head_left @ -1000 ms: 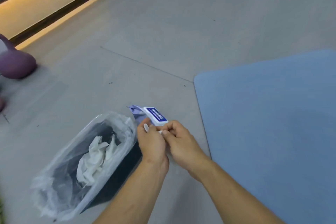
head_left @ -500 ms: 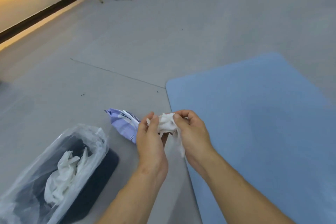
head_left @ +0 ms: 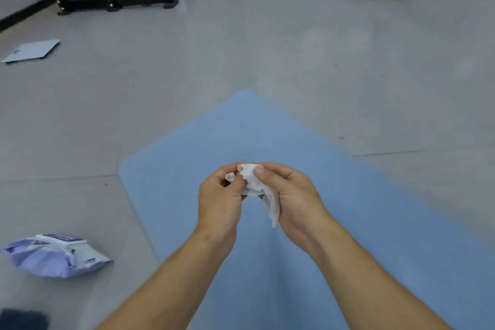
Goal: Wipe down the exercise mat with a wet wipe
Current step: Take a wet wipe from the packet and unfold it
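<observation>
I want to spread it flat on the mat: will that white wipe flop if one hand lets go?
Probably floppy: the wipe is crumpled between left hand and right hand, its free corner hanging limp. Likely very light, since a finger pinch holds it.

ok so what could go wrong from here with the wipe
The wet wipe is bunched between the left hand and right hand; used like that it would likely cover little of the mat. Its loose tail hangs free and might tear during unfolding. The wipe pack lies off the mat, an awkward reach for another.
</observation>
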A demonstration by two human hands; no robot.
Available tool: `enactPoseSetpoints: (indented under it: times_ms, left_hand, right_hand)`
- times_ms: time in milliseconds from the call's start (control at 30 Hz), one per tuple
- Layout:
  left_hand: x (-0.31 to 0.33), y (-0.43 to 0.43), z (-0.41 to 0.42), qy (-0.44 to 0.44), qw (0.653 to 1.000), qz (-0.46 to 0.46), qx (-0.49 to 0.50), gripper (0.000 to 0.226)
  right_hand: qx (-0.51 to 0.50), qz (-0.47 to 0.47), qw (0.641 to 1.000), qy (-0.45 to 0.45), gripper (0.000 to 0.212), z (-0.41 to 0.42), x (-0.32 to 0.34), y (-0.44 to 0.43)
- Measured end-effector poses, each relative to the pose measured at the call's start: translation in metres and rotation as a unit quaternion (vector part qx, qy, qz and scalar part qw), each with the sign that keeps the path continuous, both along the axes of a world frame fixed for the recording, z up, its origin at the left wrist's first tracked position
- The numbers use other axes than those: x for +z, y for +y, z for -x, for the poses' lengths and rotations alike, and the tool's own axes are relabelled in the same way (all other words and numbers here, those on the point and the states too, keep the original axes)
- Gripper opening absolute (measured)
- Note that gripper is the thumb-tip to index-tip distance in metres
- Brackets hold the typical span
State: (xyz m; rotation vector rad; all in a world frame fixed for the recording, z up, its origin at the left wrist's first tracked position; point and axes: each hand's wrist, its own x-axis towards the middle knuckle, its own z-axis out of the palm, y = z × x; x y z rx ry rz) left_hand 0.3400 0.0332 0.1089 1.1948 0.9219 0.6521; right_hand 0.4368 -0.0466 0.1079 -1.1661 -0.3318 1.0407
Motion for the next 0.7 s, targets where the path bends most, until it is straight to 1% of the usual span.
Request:
enactPoseSetpoints:
  times_ms: [67, 133, 233, 300, 400, 533, 633, 667, 700]
  left_hand:
    - [0.009, -0.028, -0.029, 0.004, 0.999, -0.023, -0.043, 0.016]
    - [0.021, -0.058, -0.054, 0.002, 0.997, -0.035, -0.076, 0.013]
    - [0.038, -0.101, -0.088, 0.0, 0.99, -0.046, -0.136, 0.011]
    - [0.052, -0.136, -0.11, 0.0, 0.978, -0.071, -0.199, 0.012]
    - [0.074, -0.187, -0.137, -0.008, 0.947, -0.114, -0.302, 0.012]
    - [0.109, -0.252, -0.166, 0.005, 0.896, -0.15, -0.417, 0.017]
    - [0.129, -0.294, -0.178, 0.028, 0.848, -0.184, -0.496, 0.032]
    - [0.133, -0.308, -0.18, 0.03, 0.835, -0.183, -0.519, 0.037]
    - [0.135, -0.32, -0.181, 0.027, 0.822, -0.176, -0.541, 0.04]
  right_hand:
    - [-0.024, -0.012, 1.0, -0.016, 0.015, -0.019, 0.008, -0.036]
    - [-0.077, -0.008, 0.997, -0.027, 0.015, -0.036, 0.015, -0.073]
    - [-0.155, 0.019, 0.986, -0.055, 0.011, -0.062, 0.029, -0.127]
    - [-0.193, 0.046, 0.976, -0.092, 0.009, -0.08, 0.043, -0.174]
    - [-0.224, 0.079, 0.96, -0.146, 0.011, -0.1, 0.069, -0.246]
    - [-0.251, 0.104, 0.945, -0.184, 0.018, -0.11, 0.096, -0.329]
    - [-0.263, 0.114, 0.942, -0.174, 0.037, -0.11, 0.11, -0.378]
    - [-0.271, 0.113, 0.942, -0.161, 0.039, -0.109, 0.114, -0.393]
    - [-0.281, 0.107, 0.942, -0.146, 0.035, -0.108, 0.116, -0.407]
